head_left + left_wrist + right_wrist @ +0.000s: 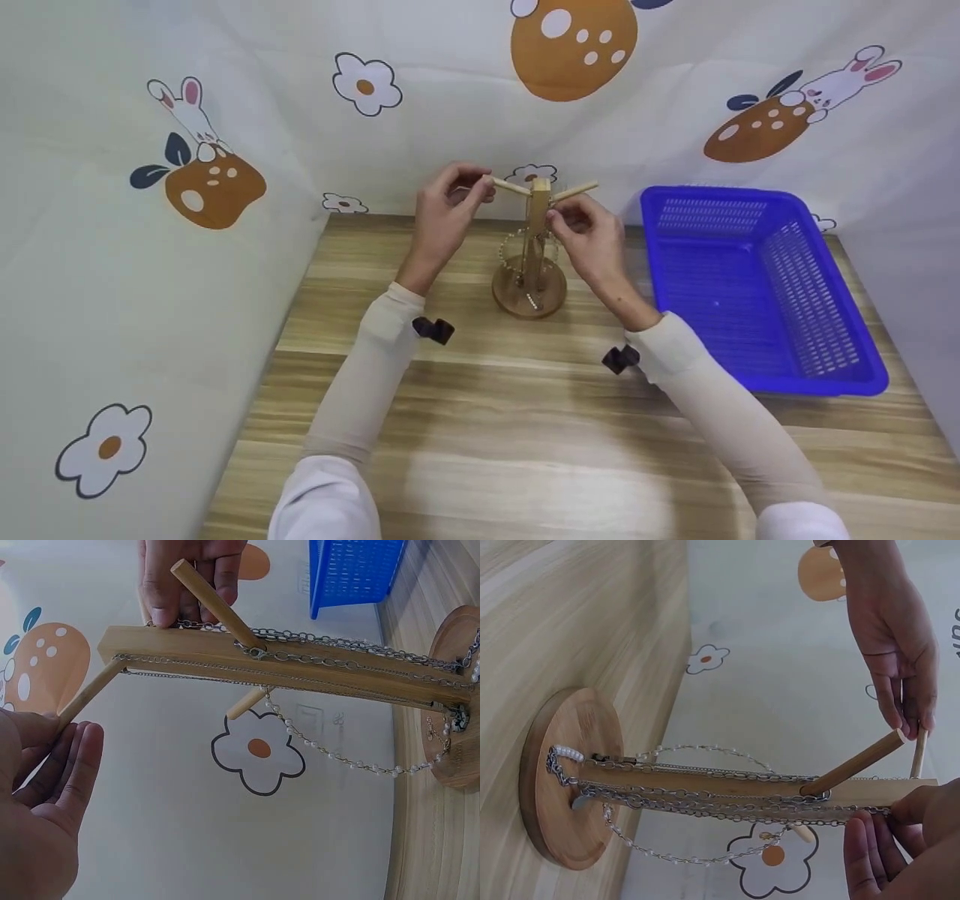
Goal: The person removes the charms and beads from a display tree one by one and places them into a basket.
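Note:
A wooden necklace stand (538, 214) with a round base (536, 787) stands upright, its pegs sticking out from the post. Silver chain necklaces (337, 660) hang along the post, and a pearl-beaded chain (352, 763) loops out beside it. My left hand (442, 214) pinches the end of the upper left peg (90, 692) between thumb and fingers. On the other side, my right hand (594, 236) pinches a silver chain (832, 816) beside the post, close below the upper right peg (576, 192). The right fingertips are partly hidden in the head view.
A blue plastic basket (840, 300) with perforated sides sits to the right, near my right forearm. The wood-grain table (525, 420) meets a printed cloth backdrop (450, 90) just behind the stand. Another cloth wall (150, 315) rises along the left side.

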`<action>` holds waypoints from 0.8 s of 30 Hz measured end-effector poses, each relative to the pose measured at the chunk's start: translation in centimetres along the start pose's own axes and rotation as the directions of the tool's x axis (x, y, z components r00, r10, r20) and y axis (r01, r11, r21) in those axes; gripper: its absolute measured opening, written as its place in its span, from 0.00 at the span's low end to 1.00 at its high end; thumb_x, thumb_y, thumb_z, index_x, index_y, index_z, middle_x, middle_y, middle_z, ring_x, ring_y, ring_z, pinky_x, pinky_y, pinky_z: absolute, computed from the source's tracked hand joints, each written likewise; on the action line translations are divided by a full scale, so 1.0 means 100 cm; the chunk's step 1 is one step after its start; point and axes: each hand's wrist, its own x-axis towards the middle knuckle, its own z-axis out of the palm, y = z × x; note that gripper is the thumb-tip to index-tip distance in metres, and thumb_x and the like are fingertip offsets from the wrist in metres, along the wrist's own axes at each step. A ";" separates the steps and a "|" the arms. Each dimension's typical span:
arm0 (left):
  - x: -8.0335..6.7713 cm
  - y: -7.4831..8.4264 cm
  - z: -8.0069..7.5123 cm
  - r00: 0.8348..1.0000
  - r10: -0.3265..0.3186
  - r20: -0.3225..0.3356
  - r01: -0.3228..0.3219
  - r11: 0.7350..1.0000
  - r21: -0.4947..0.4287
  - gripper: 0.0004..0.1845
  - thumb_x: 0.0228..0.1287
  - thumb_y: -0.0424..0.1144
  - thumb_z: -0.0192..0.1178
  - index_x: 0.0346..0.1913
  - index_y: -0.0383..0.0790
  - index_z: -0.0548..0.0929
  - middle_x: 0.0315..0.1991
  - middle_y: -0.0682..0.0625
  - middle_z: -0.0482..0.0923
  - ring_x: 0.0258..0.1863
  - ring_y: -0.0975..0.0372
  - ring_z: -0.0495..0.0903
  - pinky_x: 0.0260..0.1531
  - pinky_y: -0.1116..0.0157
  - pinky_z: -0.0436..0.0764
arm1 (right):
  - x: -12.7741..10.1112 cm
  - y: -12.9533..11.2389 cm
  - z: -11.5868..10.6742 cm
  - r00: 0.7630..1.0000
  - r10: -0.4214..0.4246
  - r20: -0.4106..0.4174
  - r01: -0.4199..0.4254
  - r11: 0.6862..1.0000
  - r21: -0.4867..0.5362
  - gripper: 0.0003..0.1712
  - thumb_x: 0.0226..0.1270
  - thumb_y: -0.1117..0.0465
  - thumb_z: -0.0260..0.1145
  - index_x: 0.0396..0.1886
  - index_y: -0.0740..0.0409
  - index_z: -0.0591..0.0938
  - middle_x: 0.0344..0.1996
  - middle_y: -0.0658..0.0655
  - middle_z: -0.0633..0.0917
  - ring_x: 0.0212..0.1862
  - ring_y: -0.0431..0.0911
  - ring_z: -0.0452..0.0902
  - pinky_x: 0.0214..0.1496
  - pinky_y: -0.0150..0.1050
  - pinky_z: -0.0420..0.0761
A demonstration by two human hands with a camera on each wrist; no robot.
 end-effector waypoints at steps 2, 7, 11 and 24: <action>0.000 0.000 0.000 1.000 0.000 0.002 0.000 1.000 0.002 0.10 0.75 0.29 0.66 0.50 0.22 0.84 0.43 0.36 0.86 0.39 0.62 0.89 0.48 0.56 0.95 | -0.001 0.000 -0.001 1.000 -0.006 -0.003 0.006 1.000 0.008 0.04 0.71 0.68 0.72 0.41 0.66 0.88 0.36 0.63 0.91 0.33 0.34 0.81 0.38 0.23 0.85; -0.001 0.000 0.000 1.000 0.004 0.006 -0.004 1.000 0.010 0.10 0.76 0.29 0.65 0.51 0.23 0.85 0.43 0.37 0.86 0.39 0.62 0.90 0.48 0.59 0.95 | -0.002 0.000 -0.002 0.999 -0.034 -0.021 0.035 0.998 0.046 0.05 0.71 0.69 0.71 0.42 0.67 0.88 0.37 0.64 0.91 0.33 0.34 0.82 0.38 0.24 0.87; -0.001 0.000 0.000 1.000 -0.003 0.009 0.003 1.000 0.005 0.09 0.76 0.29 0.65 0.51 0.24 0.85 0.43 0.37 0.86 0.38 0.63 0.89 0.47 0.59 0.95 | -0.002 0.001 -0.002 0.995 -0.070 -0.066 0.073 0.996 0.051 0.04 0.71 0.70 0.72 0.41 0.67 0.89 0.35 0.64 0.91 0.32 0.33 0.82 0.38 0.24 0.86; 0.000 0.000 0.000 1.000 -0.005 0.006 0.005 1.000 -0.018 0.09 0.76 0.28 0.65 0.51 0.23 0.85 0.44 0.36 0.86 0.43 0.41 0.89 0.49 0.58 0.95 | 0.003 -0.006 -0.006 0.979 -0.154 -0.135 0.155 0.988 -0.005 0.04 0.70 0.67 0.74 0.39 0.64 0.91 0.32 0.60 0.92 0.30 0.34 0.81 0.34 0.24 0.84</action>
